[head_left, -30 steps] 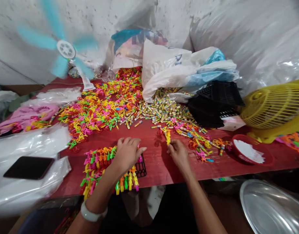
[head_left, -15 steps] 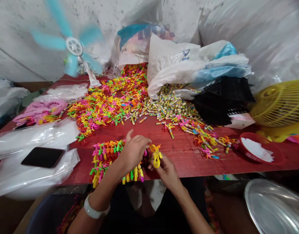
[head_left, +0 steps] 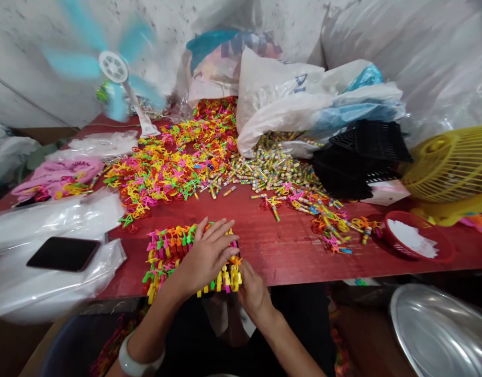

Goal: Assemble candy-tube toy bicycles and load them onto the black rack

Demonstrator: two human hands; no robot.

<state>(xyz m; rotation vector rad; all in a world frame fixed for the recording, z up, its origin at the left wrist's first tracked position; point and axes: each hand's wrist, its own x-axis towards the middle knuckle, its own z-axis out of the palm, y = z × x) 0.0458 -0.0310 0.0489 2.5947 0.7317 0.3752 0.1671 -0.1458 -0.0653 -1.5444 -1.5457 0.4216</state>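
Observation:
Several rows of small coloured plastic pieces (head_left: 170, 242), in pink, orange, green and yellow, stand packed together at the table's front edge. My left hand (head_left: 209, 251) lies across their right part with its fingers stretched out, covering some of them. At the right end of the front row is a yellow looped plastic piece (head_left: 235, 277), with an orange bit above it. My right hand (head_left: 254, 290) is closed on this yellow piece from the right. Its fingertips are partly hidden behind the piece.
Loose plastic pieces (head_left: 162, 173) and patterned small tubes (head_left: 264, 170) are heaped behind on the red table (head_left: 288, 246). A phone (head_left: 64, 254) lies on plastic bags at left. At right are black trays (head_left: 343, 162), a red basket (head_left: 401, 248) and a yellow fan (head_left: 448, 167).
My right hand has brought the yellow piece left and down to the end of the front row. My left hand has moved slightly down, its fingers now spread over the rows.

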